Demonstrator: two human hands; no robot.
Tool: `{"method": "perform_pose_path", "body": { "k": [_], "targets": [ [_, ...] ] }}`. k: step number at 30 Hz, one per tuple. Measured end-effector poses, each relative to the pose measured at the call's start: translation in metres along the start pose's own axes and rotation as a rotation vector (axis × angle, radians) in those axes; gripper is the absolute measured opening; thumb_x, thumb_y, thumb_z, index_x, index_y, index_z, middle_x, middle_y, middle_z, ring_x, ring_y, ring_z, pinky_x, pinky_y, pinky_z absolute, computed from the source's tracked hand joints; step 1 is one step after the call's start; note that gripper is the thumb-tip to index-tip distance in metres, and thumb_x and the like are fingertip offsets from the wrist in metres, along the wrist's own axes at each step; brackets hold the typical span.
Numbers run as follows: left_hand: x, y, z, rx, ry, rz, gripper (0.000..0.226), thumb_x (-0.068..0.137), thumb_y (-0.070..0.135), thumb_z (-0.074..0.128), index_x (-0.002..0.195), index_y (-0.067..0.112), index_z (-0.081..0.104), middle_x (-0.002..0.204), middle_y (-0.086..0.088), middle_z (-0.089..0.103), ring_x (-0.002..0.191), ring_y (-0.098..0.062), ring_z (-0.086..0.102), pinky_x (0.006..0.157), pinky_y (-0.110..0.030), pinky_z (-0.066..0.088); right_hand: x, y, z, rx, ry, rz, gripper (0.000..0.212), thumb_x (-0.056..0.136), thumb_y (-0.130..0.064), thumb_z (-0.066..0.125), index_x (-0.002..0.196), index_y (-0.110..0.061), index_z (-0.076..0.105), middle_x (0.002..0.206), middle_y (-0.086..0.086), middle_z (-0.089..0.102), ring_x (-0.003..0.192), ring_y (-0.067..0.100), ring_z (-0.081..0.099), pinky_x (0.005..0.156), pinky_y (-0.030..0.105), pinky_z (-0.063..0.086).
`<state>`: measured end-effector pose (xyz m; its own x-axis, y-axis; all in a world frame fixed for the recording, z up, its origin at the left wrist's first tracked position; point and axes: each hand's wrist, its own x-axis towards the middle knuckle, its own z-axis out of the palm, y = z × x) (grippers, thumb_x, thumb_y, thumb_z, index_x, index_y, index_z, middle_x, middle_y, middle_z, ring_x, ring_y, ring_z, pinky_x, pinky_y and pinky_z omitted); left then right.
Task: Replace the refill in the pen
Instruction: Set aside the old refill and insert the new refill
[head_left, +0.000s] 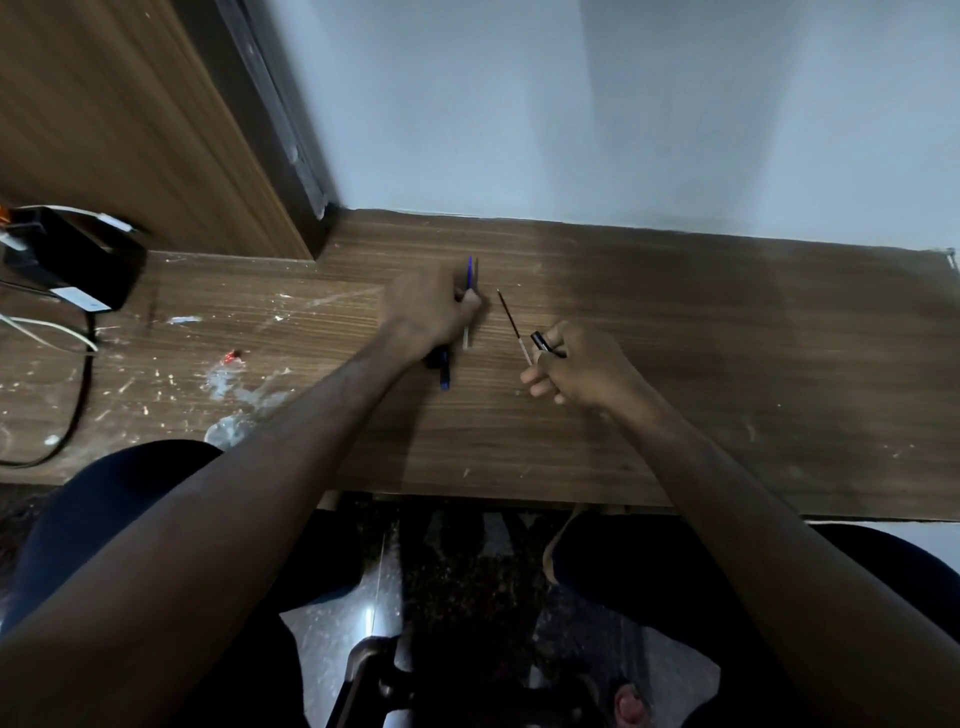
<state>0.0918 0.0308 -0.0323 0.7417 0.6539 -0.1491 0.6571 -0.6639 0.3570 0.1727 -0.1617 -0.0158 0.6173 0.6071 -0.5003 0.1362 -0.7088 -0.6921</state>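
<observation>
- My left hand (423, 312), just left of the frame's centre, is curled down on the wooden table (675, 364), fingers closed around a thin blue refill (470, 273) whose tip pokes out toward the top of the frame.
- A pale end of that refill, or of a second one beside it, shows just below my left fingers; I cannot tell which.
- Under the heel of my left hand a blue pen piece (444, 371) sticks out toward the bottom of the frame, lying on the table.
- My right hand (576, 366), just right of centre, is clenched on a short dark pen piece (543, 343) that juts out between thumb and fingers.
- A thin dark refill (511, 323) with a pale lower end lies slanted between my two hands; its lower end is at my right fingertips, and whether they touch it I cannot tell.
- At the left edge of the frame sit a black box (78, 260) with cables and a small red scrap (231, 356).
</observation>
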Motion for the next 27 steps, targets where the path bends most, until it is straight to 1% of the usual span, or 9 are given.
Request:
{"method": "perform_pose_path", "body": {
  "k": [2,4,8,10,15,20,22,24,27],
  "targets": [
    [0.006,-0.001,-0.009,-0.185,-0.055,-0.059,0.041,0.1,0.043,0.06,0.069,0.017,0.069,0.062,0.001,0.058,0.067,-0.023,0.056,0.057,-0.031,0.033,-0.001,-0.003,0.003,0.036,0.013,-0.019,0.01,0.108,-0.02,0.056,0.115,-0.017,0.063,0.091,0.001,0.082,0.069,0.004,0.079,0.058,0.023,0.059],
    [0.011,-0.001,-0.014,-0.486,-0.105,-0.158,0.045,0.098,0.041,0.062,0.062,0.015,0.069,0.053,0.003,0.052,0.054,-0.017,0.045,0.053,-0.031,0.029,-0.003,-0.007,0.007,0.092,-0.004,-0.04,0.007,0.108,-0.018,0.056,0.109,-0.017,0.063,0.095,0.005,0.083,0.077,0.012,0.081,0.061,0.026,0.059],
    [0.012,0.002,-0.008,-1.133,-0.211,-0.341,0.029,0.097,0.028,0.067,0.073,0.018,0.078,0.069,0.006,0.074,0.046,-0.004,0.044,0.042,-0.018,0.032,-0.009,-0.016,0.016,0.229,-0.093,-0.024,0.012,0.108,-0.016,0.058,0.117,-0.011,0.063,0.1,0.008,0.083,0.086,0.019,0.081,0.064,0.025,0.057],
    [0.012,0.002,-0.003,-1.305,-0.259,-0.406,0.02,0.096,0.021,0.068,0.079,0.017,0.077,0.08,0.005,0.083,0.046,0.002,0.05,0.04,-0.014,0.037,-0.011,-0.019,0.019,0.275,-0.098,-0.017,0.014,0.109,-0.017,0.058,0.119,-0.009,0.062,0.101,0.01,0.083,0.085,0.019,0.08,0.064,0.025,0.057],
    [0.012,-0.002,0.011,-1.22,-0.25,-0.466,0.02,0.096,0.017,0.067,0.079,0.016,0.077,0.07,0.007,0.08,0.047,0.001,0.054,0.039,-0.014,0.041,-0.006,-0.013,0.02,0.174,-0.037,0.004,0.011,0.109,-0.018,0.056,0.113,-0.012,0.064,0.096,0.008,0.083,0.071,0.011,0.077,0.056,0.021,0.056],
    [0.011,-0.007,0.014,-0.958,-0.19,-0.29,0.028,0.096,0.026,0.072,0.071,0.019,0.081,0.064,0.006,0.074,0.05,-0.003,0.057,0.049,-0.02,0.046,0.002,-0.004,0.023,-0.003,-0.078,-0.012,0.011,0.109,-0.018,0.053,0.101,-0.023,0.06,0.088,0.001,0.082,0.057,-0.001,0.072,0.051,0.018,0.051],
    [0.009,-0.009,0.013,-0.824,-0.108,-0.206,0.021,0.095,0.026,0.073,0.077,0.02,0.082,0.074,0.001,0.078,0.063,-0.008,0.064,0.063,-0.025,0.052,0.004,-0.002,0.021,-0.038,-0.071,-0.006,0.01,0.109,-0.017,0.053,0.106,-0.02,0.062,0.086,0.001,0.082,0.055,-0.003,0.072,0.046,0.015,0.049],
    [0.009,-0.01,0.012,-0.681,-0.011,-0.139,0.01,0.093,0.024,0.074,0.087,0.021,0.082,0.079,0.008,0.078,0.069,-0.005,0.068,0.074,-0.024,0.056,0.005,-0.001,0.018,-0.053,-0.053,-0.006,0.01,0.109,-0.016,0.052,0.11,-0.017,0.063,0.087,0.002,0.082,0.052,-0.004,0.07,0.042,0.012,0.045],
    [0.014,-0.006,0.007,-0.507,0.089,0.002,0.012,0.096,0.02,0.071,0.103,0.026,0.079,0.085,0.018,0.073,0.073,0.001,0.067,0.073,-0.015,0.051,0.004,-0.003,0.017,-0.056,-0.051,-0.036,0.009,0.11,-0.016,0.053,0.109,-0.016,0.062,0.087,0.003,0.081,0.049,-0.006,0.068,0.04,0.01,0.043]
  ]
}}
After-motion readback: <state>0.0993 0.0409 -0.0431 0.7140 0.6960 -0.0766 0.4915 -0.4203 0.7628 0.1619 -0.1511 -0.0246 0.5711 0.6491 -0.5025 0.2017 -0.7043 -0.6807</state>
